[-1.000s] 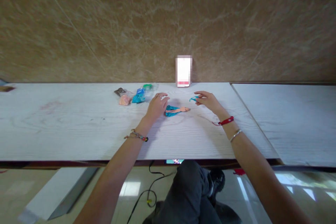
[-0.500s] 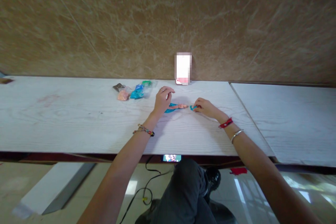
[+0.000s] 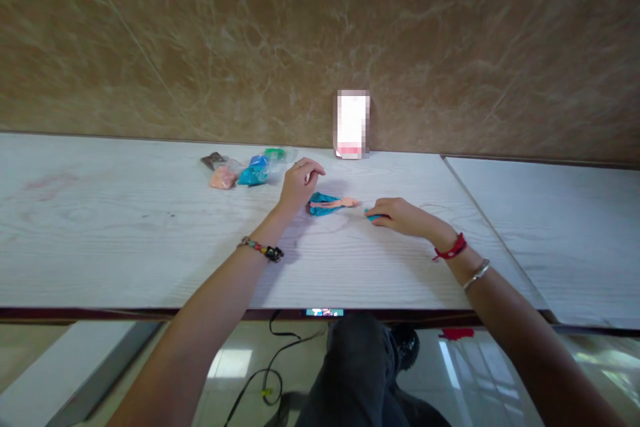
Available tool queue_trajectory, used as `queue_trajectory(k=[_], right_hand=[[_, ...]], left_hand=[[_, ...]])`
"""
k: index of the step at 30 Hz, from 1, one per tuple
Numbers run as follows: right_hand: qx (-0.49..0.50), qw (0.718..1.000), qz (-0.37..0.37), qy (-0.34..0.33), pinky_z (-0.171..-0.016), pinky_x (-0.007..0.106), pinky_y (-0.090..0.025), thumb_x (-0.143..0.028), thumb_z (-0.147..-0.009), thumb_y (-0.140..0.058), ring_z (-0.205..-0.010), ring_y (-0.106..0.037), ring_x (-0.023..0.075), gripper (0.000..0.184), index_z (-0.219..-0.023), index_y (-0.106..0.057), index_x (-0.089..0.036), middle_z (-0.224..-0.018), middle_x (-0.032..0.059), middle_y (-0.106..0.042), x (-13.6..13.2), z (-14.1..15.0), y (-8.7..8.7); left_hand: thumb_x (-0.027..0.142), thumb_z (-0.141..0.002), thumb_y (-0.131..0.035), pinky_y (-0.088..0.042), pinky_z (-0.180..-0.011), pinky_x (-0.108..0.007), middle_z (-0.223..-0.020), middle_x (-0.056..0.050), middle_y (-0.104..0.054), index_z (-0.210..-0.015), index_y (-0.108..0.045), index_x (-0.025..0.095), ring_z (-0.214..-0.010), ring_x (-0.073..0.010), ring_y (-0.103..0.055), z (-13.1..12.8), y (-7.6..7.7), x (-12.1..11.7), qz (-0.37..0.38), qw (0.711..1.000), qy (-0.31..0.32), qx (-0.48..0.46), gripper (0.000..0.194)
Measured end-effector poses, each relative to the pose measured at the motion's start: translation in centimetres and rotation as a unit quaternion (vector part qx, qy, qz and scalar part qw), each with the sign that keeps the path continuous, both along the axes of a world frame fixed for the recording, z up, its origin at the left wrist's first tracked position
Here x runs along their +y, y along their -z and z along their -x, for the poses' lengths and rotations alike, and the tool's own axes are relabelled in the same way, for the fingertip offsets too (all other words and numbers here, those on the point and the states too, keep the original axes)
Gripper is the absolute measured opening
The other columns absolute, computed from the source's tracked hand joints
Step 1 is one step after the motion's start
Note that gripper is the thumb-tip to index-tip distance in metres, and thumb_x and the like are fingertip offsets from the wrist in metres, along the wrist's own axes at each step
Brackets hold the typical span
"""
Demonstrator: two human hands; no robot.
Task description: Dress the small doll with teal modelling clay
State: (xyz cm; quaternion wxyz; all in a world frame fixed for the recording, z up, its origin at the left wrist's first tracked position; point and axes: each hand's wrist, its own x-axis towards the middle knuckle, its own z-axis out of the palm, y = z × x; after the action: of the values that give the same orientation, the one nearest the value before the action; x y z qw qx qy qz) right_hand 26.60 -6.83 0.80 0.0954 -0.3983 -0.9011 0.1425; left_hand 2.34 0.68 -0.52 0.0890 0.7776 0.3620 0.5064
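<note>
A flat piece of blue modelling clay (image 3: 320,207) with a pink clay strip (image 3: 349,202) along it lies on the white table. Just left of and above it hovers my left hand (image 3: 297,181), loosely curled, with a gap between thumb and fingers and nothing visible in them. To the right of the pink tip, my right hand (image 3: 400,213) is closed on a small lump of blue clay (image 3: 373,215) at the tabletop. Part of that lump is hidden under the fingers.
Clear bags hold pink clay (image 3: 223,177), blue clay (image 3: 254,172), green clay (image 3: 275,153) and something dark (image 3: 214,160) at the back left. A blurred-out upright phone-like thing (image 3: 352,127) leans on the marbled wall. A lit screen (image 3: 325,312) shows at the table's front edge.
My right hand has drawn slightly right and nearer with the blue lump, away from the pink tip. My left hand has shifted a little left, uncovering more of the blue piece.
</note>
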Motion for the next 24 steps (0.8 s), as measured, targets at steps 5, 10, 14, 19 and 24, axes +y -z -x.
queue_trajectory(k=[5, 10, 14, 19, 24], right_hand=[[0.018, 0.999, 0.0, 0.028, -0.068, 0.026, -0.042, -0.019, -0.076, -0.058, -0.073, -0.055, 0.0137, 0.008, -0.08, -0.065, -0.016, -0.083, 0.0054, -0.061, 0.0, 0.2, 0.0], [0.051, 0.998, 0.002, 0.04, -0.063, 0.024, -0.04, -0.016, -0.071, -0.062, -0.066, -0.053, 0.0122, 0.009, -0.08, -0.064, -0.015, -0.076, 0.0029, -0.061, -0.3, 0.7, 0.0], [0.074, 0.996, -0.009, 0.041, -0.064, 0.024, -0.04, -0.017, -0.074, -0.059, -0.066, -0.055, 0.0116, 0.02, -0.094, -0.063, -0.016, -0.079, 0.0025, -0.065, -0.8, 1.4, 0.1], [0.062, 0.997, -0.048, -0.027, -0.073, 0.026, -0.041, -0.019, -0.083, -0.049, -0.077, -0.058, 0.0138, 0.017, -0.085, -0.065, -0.015, -0.086, 0.0059, -0.066, -1.0, 2.0, 0.3], [0.089, 0.995, -0.044, 0.032, -0.062, 0.023, -0.041, -0.02, -0.075, -0.061, -0.063, -0.055, 0.0114, 0.014, -0.087, -0.065, -0.014, -0.072, 0.0017, -0.064, -0.7, 2.4, 0.6]], left_hand=[[0.005, -0.075, -0.044, -0.044, -0.069, -0.025, -0.076, -0.001, -0.06, -0.07, -0.059, 0.016, -0.075, -0.0122, -0.055, -0.4, -0.2, -0.3, -0.022, 0.999, 0.021, 0.025, 0.02], [0.003, -0.074, -0.042, -0.045, -0.072, -0.026, -0.079, -0.001, -0.059, -0.071, -0.058, 0.016, -0.076, -0.012, -0.055, -1.0, -0.3, -1.0, -0.044, 0.994, 0.044, 0.087, 0.021], [0.004, -0.076, -0.041, -0.045, -0.071, -0.026, -0.079, -0.002, -0.058, -0.072, -0.058, 0.016, -0.077, -0.0127, -0.055, -1.4, -0.4, -1.5, -0.066, 0.985, 0.071, 0.144, 0.021], [0.005, -0.076, -0.04, -0.045, -0.069, -0.026, -0.081, -0.004, -0.058, -0.074, -0.058, 0.015, -0.074, -0.0124, -0.054, -1.6, -0.5, -1.6, -0.082, 0.976, 0.096, 0.178, 0.021], [0.006, -0.076, -0.041, -0.044, -0.069, -0.026, -0.081, -0.004, -0.057, -0.074, -0.058, 0.015, -0.075, -0.0128, -0.054, -1.7, -0.4, -1.6, -0.079, 0.975, 0.102, 0.181, 0.02]])
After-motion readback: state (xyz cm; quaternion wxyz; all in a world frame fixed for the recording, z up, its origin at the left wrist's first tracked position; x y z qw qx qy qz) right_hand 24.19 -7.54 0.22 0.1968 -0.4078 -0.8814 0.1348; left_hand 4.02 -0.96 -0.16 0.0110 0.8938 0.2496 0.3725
